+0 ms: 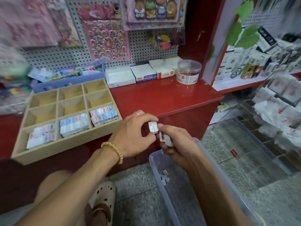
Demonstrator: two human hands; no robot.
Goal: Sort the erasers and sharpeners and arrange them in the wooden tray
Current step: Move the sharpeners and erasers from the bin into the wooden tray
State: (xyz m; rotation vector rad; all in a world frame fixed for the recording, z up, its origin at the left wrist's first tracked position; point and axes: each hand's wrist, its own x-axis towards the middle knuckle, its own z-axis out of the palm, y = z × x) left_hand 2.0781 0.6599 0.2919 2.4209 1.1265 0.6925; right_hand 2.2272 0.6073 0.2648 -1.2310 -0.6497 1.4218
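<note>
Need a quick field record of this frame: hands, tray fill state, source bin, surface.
left hand: pinches a small wrapped eraser
right hand: grips a few small packets
wooden tray: on the red counter, three by three compartments
filled compartments: the three in the near row, with small wrapped packs
empty compartments: the middle and far rows
source bin: clear plastic bin on the floor under the right hand, a few small pieces left in it
hands position: in front of the counter edge, right of the tray
</note>
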